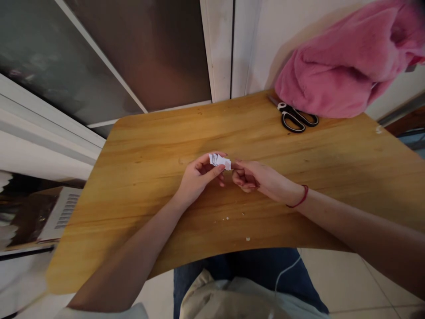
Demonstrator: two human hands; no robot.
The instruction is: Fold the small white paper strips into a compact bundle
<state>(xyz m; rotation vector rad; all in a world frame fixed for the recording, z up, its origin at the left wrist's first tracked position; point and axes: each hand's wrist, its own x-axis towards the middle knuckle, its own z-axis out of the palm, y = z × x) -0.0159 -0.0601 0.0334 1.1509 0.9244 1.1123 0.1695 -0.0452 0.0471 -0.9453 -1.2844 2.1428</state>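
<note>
Over the middle of the wooden table, my left hand (198,178) pinches a small stack of white paper pieces (222,161) between thumb and fingers. Dark marks show on the left part of the paper. My right hand (249,174), with a red string bracelet (303,197) at the wrist, is at the paper's right end. Its index finger points toward the stack and the other fingers are curled. Whether the right fingers grip the paper's edge is too small to tell.
Black-handled scissors (294,117) lie at the table's back right, beside a pink plush cloth (335,66). Small white scraps (227,218) are scattered on the wooden table (159,146) near its front edge. A white-framed glass door (139,53) stands behind. A white cable (285,270) hangs over my lap.
</note>
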